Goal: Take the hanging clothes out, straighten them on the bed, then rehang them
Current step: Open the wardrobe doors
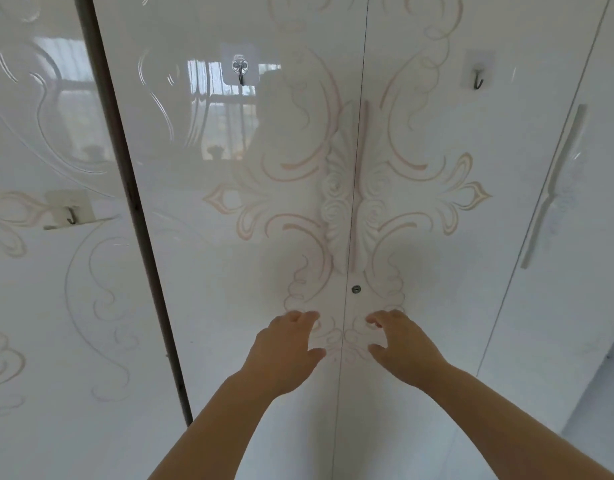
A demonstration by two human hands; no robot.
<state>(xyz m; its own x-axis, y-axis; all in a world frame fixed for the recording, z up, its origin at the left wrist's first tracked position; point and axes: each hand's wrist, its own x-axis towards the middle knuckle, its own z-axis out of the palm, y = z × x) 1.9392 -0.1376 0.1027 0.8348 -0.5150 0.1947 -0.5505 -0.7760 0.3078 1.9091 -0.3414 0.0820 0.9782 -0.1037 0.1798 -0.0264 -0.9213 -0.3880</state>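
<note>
Glossy white wardrobe doors [264, 237] stand shut, so the hanging clothes, presumably behind them, can't be seen. Both the left hand [285, 348] and the right hand [402, 344] reach for the seam below the keyhole [356, 289], fingers loosely spread and curved, holding nothing. I'd worry they slip: that slick panel offers no edge there, the long handle [360, 185] sits higher, and the lock may be turned. Whether the fingertips touch the doors is unclear, and the bed is out of view.
</note>
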